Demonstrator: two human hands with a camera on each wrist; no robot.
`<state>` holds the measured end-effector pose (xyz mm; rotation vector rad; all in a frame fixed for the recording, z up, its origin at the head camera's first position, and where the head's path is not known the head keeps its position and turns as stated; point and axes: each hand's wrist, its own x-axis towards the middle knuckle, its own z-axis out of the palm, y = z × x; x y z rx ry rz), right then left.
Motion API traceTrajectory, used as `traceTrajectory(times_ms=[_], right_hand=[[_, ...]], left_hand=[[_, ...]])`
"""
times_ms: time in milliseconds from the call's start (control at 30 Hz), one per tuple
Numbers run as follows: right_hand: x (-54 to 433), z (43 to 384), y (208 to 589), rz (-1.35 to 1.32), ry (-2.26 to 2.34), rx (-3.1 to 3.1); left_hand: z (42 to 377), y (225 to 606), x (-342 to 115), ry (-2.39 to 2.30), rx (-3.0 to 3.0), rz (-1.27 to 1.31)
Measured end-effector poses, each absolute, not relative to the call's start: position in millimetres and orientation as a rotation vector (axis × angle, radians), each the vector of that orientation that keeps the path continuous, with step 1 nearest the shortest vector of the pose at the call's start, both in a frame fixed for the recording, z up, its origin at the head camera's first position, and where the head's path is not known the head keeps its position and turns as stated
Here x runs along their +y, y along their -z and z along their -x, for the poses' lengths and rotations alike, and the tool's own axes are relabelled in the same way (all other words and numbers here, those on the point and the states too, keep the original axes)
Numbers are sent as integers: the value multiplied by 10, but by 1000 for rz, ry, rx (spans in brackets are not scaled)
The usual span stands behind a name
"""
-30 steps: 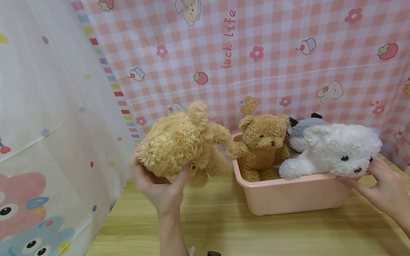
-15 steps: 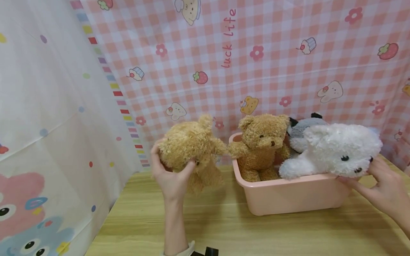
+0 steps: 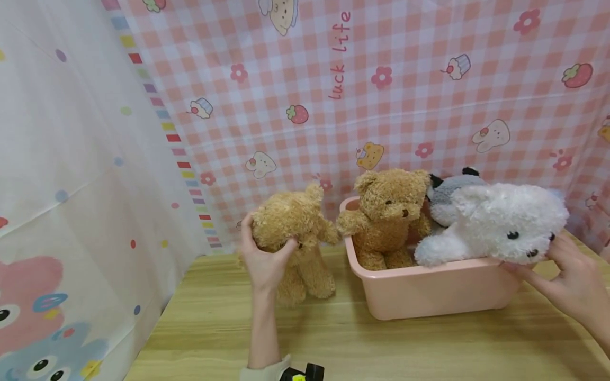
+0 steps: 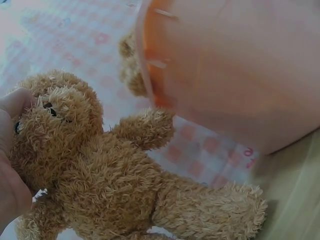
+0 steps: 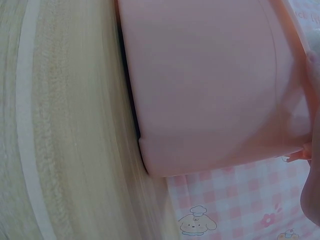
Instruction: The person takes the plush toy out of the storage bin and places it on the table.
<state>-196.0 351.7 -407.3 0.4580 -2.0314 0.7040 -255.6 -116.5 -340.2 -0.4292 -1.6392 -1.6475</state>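
Observation:
My left hand (image 3: 267,264) grips a light-brown teddy bear (image 3: 312,264) by its head, thumb across the face. The bear hangs upright left of the pink bin (image 3: 443,291); whether its feet touch the table cannot be told. In the left wrist view, the bear's belly (image 4: 105,185) and one leg stretch toward the bin wall. My right hand (image 3: 574,278) holds the bin's right end at the rim, just under a white plush animal's head (image 3: 512,222). At the right wrist view's edge, part of that hand (image 5: 314,170) shows against the rim; most fingers are hidden.
Inside the bin sit a darker brown teddy bear (image 3: 393,222), the white plush and a grey plush (image 3: 455,196) with black-tipped ears. The bin stands on a wooden table (image 3: 381,349). A pink checked cloth (image 3: 405,121) hangs behind, a white patterned one (image 3: 95,159) at left.
My left hand has brought the light-brown bear down and to the right, turning it from tilted to upright beside the bin. The right hand and the bin have stayed in place.

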Motion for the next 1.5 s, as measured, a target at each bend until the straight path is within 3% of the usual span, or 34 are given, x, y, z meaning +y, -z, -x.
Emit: traceTrajectory(times_ms=[1000, 1500], right_hand=[[3500, 1967, 4065, -473, -697, -2015], [3495, 1964, 4062, -471, -676, -2011]], left_hand=[[2982, 3988, -1375, 1613, -1980, 395], [2832, 3726, -1407, 1697, -2088, 438]])
